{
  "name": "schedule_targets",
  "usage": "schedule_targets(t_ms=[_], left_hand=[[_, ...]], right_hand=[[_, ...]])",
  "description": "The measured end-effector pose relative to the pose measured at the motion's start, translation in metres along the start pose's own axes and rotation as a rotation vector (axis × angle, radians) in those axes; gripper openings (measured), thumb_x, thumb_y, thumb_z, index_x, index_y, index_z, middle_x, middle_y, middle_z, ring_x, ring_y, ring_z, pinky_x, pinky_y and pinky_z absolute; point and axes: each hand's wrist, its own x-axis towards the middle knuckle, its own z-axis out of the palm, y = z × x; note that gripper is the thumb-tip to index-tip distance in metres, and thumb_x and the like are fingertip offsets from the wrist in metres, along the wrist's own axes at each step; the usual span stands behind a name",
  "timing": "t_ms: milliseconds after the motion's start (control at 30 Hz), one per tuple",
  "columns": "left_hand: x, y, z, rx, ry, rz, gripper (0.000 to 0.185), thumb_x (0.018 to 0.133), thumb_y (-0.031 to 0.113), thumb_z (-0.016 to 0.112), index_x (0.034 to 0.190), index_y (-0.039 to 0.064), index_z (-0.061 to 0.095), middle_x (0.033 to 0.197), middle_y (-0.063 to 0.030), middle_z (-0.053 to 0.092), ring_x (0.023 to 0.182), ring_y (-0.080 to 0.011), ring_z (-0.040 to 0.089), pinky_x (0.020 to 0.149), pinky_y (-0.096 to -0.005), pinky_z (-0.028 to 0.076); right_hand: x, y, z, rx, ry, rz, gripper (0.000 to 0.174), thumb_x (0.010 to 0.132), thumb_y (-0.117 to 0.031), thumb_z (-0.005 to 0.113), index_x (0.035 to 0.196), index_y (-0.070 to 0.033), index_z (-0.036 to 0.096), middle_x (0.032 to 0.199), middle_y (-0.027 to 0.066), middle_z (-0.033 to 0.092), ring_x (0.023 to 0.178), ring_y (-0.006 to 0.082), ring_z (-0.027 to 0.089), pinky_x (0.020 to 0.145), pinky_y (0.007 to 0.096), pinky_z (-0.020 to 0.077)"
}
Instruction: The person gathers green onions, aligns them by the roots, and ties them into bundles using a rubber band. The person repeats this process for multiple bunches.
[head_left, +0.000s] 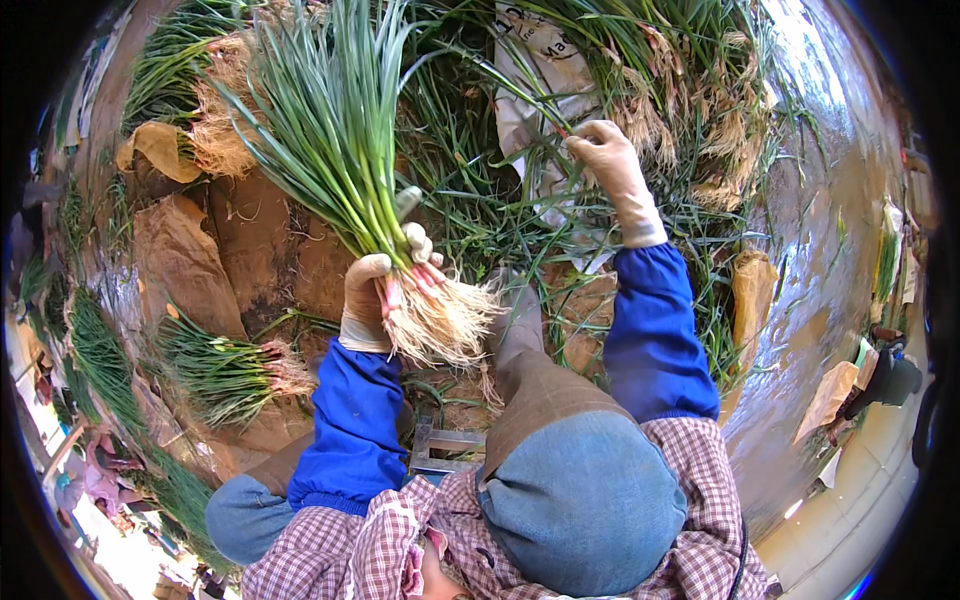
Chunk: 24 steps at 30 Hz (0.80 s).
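My left hand (375, 289), in a pale glove, is closed round a thick bunch of green allium plants (349, 172) with reddish bases. Their pale roots hang out to the right of the hand, and the leaves fan towards the top. Up and to the right, my right hand (609, 154), also gloved, pinches a thin allium stalk (551, 116) near its reddish base, between thumb and fingers. Loose leaves (480, 195) lie on the ground between the hands. More rooted plants (652, 97) lie in a heap just beyond my right hand.
A small bunch (225, 367) lies at the lower left, and another pile (187, 90) at the upper left. A printed white sack (525, 75) lies under the leaves. Brown sheets (180, 255) cover ground at left. A metal frame (446, 442) stands near my legs. A person (889, 375) is at far right.
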Motion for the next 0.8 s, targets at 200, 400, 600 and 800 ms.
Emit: schedule_targets(t_ms=[200,400,600,800], left_hand=[[0.014,-0.037,0.009,-0.122,0.107,-0.081,0.037,0.074,0.009,0.064,0.106,0.009,0.047,0.089,-0.0047,0.054,0.086,-0.0186,0.054,0.094,-0.0376,0.046],[0.013,-0.072,0.017,-0.117,-0.018,-0.197,0.049,0.078,0.013,0.058,0.125,0.000,0.054,0.126,-0.0219,0.058,0.112,-0.0311,0.059,0.095,-0.0442,0.052],[0.007,-0.073,0.009,-0.019,-0.006,-0.195,0.043,0.079,0.016,0.058,0.119,0.000,0.059,0.120,-0.0224,0.062,0.095,-0.0302,0.066,0.101,-0.0471,0.046],[0.000,-0.068,-0.002,0.229,0.172,-0.462,0.035,0.087,0.019,0.052,0.068,-0.008,0.064,0.059,-0.0177,0.064,0.040,-0.0236,0.060,0.040,-0.0282,0.053]], right_hand=[[-0.063,-0.038,-0.027,-0.222,0.349,-0.462,0.014,0.087,-0.014,0.068,0.096,-0.002,0.067,0.092,0.0081,0.065,0.076,0.0194,0.062,0.071,0.0306,0.0489],[-0.163,-0.097,0.031,0.223,-0.192,-0.025,0.019,0.094,-0.023,0.064,0.100,-0.006,0.066,0.075,0.0072,0.063,0.066,0.0140,0.056,0.064,0.0275,0.0475],[-0.158,-0.098,0.011,-0.257,-0.092,0.140,0.032,0.090,-0.033,0.066,0.074,-0.005,0.063,0.068,0.0126,0.057,0.064,0.0272,0.058,0.061,0.0372,0.0478],[-0.143,-0.105,0.065,-0.058,-0.114,-0.137,0.024,0.085,-0.028,0.069,0.085,-0.004,0.065,0.081,0.0133,0.062,0.072,0.0267,0.063,0.065,0.0349,0.0502]])
